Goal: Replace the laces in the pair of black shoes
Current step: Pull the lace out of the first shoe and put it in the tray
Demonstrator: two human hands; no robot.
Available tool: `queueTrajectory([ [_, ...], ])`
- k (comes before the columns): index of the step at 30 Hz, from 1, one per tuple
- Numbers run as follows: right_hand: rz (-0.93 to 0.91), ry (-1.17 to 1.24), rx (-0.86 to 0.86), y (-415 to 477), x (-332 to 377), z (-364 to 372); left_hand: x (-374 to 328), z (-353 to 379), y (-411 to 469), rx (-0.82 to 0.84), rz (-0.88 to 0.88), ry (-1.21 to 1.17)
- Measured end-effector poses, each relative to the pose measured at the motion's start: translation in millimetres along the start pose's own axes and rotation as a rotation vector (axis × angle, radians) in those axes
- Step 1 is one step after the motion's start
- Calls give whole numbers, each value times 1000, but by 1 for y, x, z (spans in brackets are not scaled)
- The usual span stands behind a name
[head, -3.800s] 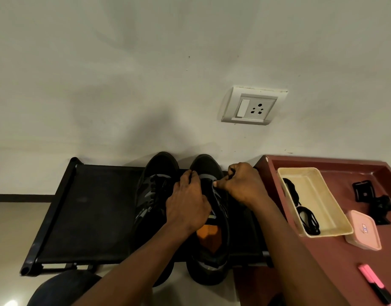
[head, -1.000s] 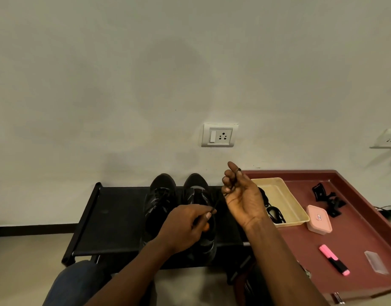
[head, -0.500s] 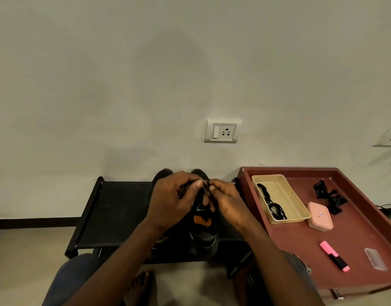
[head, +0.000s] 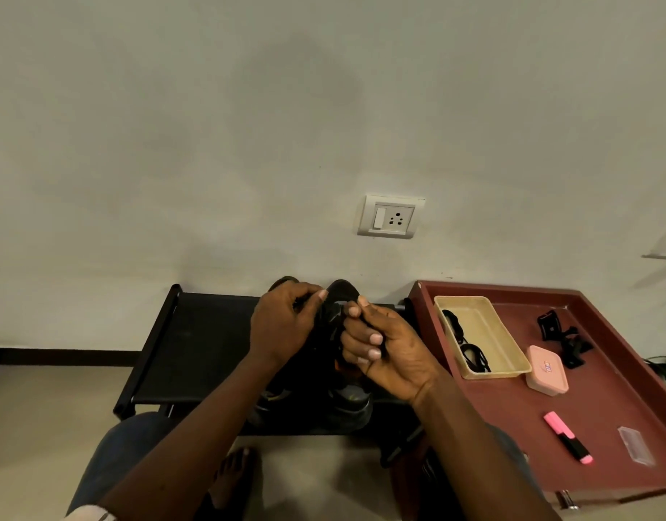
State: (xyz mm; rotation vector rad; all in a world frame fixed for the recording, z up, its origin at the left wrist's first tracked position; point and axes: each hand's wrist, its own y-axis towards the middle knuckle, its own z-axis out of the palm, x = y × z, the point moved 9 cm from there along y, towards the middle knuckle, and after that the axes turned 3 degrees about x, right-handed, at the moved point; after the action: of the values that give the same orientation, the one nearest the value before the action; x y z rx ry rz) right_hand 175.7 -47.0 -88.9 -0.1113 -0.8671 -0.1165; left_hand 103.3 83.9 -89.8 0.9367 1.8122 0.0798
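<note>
My left hand (head: 282,329) and right hand (head: 388,355) both curled, pinching black lace (head: 366,366), hiding most of the black shoes (head: 351,404) on black rack (head: 196,344), cream bin (head: 487,330) of spare laces (head: 474,357) on red tray (head: 606,408) alongside.

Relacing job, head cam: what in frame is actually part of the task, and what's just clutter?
Job: black shoes on the black rack; lace pinched between left hand and right hand, hard to see against the shoes; spare black laces in the cream tray.

Lying about: pink box; pink highlighter; black clips; clear plastic piece; wall socket.
</note>
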Motion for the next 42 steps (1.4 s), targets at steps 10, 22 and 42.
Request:
queueTrajectory([
  [10, -290, 203, -363, -9, 31, -64, -39, 48, -37, 494, 300, 306],
  [22, -179, -910, -450, -15, 40, -56, -98, 1, -24, 260, 344, -168],
  [42, -237, 130, -304, 2, 18, -68, -24, 42, -34, 479, 207, 281],
])
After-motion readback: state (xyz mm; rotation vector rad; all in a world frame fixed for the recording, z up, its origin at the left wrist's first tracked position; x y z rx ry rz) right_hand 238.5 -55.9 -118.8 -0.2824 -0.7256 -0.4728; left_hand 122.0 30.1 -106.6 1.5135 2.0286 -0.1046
